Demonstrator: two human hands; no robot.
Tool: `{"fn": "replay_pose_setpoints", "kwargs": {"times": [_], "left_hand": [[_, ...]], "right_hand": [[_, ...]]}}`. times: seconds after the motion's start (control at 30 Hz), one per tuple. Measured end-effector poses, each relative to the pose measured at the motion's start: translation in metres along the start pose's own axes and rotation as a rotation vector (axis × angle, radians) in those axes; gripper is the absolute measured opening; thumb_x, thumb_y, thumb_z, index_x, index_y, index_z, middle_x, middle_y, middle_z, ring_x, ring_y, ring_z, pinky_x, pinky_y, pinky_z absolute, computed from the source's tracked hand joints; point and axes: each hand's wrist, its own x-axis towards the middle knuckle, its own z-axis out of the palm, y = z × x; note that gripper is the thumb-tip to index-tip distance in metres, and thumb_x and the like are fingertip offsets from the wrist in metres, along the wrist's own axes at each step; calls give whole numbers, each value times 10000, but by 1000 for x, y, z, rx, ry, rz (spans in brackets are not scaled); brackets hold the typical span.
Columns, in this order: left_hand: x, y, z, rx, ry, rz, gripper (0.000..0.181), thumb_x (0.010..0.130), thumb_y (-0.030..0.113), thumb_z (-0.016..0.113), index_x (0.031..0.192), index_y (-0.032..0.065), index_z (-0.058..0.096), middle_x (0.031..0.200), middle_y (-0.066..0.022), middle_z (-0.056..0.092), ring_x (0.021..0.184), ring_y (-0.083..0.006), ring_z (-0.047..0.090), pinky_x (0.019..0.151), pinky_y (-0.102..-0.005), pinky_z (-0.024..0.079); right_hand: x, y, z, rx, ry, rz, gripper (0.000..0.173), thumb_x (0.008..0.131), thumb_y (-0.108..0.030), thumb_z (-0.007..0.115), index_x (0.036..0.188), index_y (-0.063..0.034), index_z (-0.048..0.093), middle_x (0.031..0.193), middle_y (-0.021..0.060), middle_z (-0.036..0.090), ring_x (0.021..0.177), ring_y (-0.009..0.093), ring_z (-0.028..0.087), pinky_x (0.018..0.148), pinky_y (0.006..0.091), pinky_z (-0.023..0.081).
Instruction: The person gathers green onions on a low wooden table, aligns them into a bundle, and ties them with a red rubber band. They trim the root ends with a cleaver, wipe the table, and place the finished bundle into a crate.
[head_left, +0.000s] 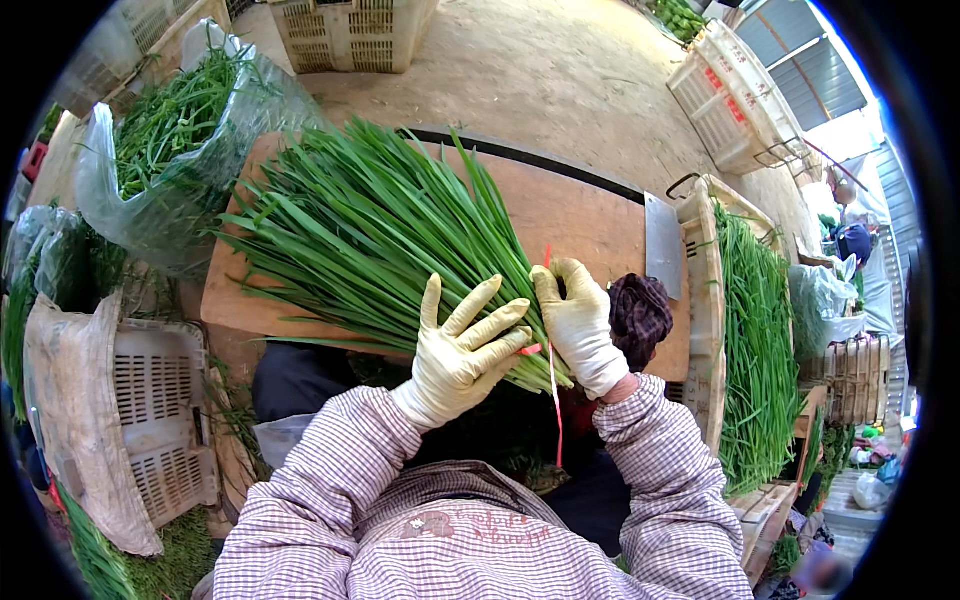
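A large bunch of green garlic chives (375, 232) lies slantwise on a wooden board (585, 217), its pale cut ends towards me. My left hand (465, 352), in a cream glove, rests on the lower stalks with its fingers spread. Close to its index finger a short piece of red tie shows across the stalks. My right hand (581, 322), gloved too, has thumb and forefinger pinched at the red tie (556, 412), whose loose tail hangs past the board's near edge. What lies under both palms is hidden.
Right of the board stand a flat metal blade (663, 244), a dark checked cloth (640, 319) and a crate of chives (757, 352). Plastic bags of greens (176, 127) and a plastic crate (161, 420) sit left. Further crates (735, 97) stand beyond; people (853, 241) are far right.
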Motion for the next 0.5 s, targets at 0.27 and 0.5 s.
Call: {"fn": "replay_pose_setpoints", "kwargs": {"times": [0.27, 0.5], "left_hand": [[-2, 21, 12, -72, 135, -195, 131, 745, 154, 732, 870, 190, 716, 1154, 33, 671, 1314, -235, 456, 1160, -510, -29], [-2, 30, 16, -146, 154, -314, 157, 725, 55, 693, 835, 167, 694, 1166, 24, 662, 1356, -214, 398, 1166, -458, -54]], "right_hand": [[-6, 9, 4, 43, 62, -247, 140, 857, -106, 707, 921, -25, 612, 678, 90, 617, 582, 110, 554, 525, 274, 465], [-7, 11, -1, 273, -126, -56, 103, 886, -86, 675, 927, -28, 600, 747, 25, 620, 675, 72, 533, 593, 250, 466]]}}
